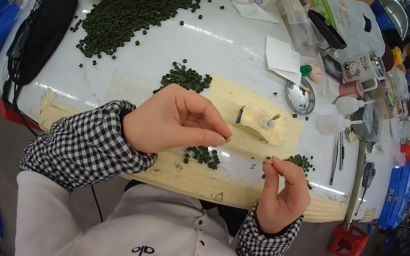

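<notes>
Near the front edge of the surface [238, 55], the left hand [165, 122] points rightward and the right hand [284, 197] curls, thumbs pinched to forefingers; whether either grips anything I cannot tell. Dark green pieces [202, 156] lie beside both.

A red stool [347, 243] stands on grey floor [313, 248] near the white table [222, 53]
</notes>
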The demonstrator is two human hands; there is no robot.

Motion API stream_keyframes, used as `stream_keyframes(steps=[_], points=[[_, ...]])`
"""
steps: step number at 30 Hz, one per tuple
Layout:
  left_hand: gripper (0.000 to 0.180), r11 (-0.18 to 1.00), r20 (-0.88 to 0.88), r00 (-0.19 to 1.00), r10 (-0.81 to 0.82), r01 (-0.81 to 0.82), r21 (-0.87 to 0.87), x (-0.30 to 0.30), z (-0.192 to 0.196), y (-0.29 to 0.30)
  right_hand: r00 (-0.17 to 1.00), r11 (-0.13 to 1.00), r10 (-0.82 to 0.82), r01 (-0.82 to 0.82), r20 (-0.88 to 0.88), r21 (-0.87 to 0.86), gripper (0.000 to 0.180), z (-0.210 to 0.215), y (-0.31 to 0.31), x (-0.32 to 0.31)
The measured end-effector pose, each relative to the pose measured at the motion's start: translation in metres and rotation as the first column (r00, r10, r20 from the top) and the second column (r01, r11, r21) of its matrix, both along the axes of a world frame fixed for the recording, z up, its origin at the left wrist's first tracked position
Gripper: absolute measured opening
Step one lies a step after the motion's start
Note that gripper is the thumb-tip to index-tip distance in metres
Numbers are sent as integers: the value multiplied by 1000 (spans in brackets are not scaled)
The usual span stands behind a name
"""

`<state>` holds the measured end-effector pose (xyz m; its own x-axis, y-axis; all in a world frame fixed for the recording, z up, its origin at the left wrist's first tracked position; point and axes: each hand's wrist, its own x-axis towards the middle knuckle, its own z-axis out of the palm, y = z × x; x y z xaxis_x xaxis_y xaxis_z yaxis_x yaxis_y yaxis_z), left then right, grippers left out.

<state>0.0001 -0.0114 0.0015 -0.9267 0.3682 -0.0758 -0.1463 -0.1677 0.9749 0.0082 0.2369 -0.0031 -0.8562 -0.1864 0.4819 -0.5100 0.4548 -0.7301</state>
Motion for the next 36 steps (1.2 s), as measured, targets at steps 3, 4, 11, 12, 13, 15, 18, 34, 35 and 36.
stream_keyframes(steps=[3,4,11,12,13,15,18,34,35,36], points=[[17,993,105,994,-42,30,114,0,1,2,985,985,158,-153,67,-80,17,7,-10,1],[17,988,135,990,-52,31,148,0,1,3,972,976,198,-183,128,-120,17,6,-12,0],[16,979,124,990,-65,39,200,1,-4,5,839,854,415,-224,353,-470,20,0,-22,-6],[16,977,125,990,-60,33,210,1,-5,5,827,843,440,-244,351,-480,20,-3,-21,-8],[15,975,125,991,-55,26,220,1,-7,5,814,830,465,-264,349,-491,20,-5,-19,-10],[15,974,146,988,-53,19,226,2,-7,4,789,804,498,-266,358,-531,20,-6,-20,-11],[15,974,171,983,-65,25,225,2,-3,4,762,764,523,-221,381,-607,20,-5,-21,-10],[14,983,108,994,-34,14,181,3,-4,6,721,736,568,-232,396,-636,21,-7,-19,-10],[14,983,99,994,-39,21,181,3,-5,6,720,729,577,-240,386,-641,21,-7,-19,-10],[14,981,96,995,-36,17,193,3,-4,6,727,740,564,-233,393,-630,21,-6,-19,-10]])
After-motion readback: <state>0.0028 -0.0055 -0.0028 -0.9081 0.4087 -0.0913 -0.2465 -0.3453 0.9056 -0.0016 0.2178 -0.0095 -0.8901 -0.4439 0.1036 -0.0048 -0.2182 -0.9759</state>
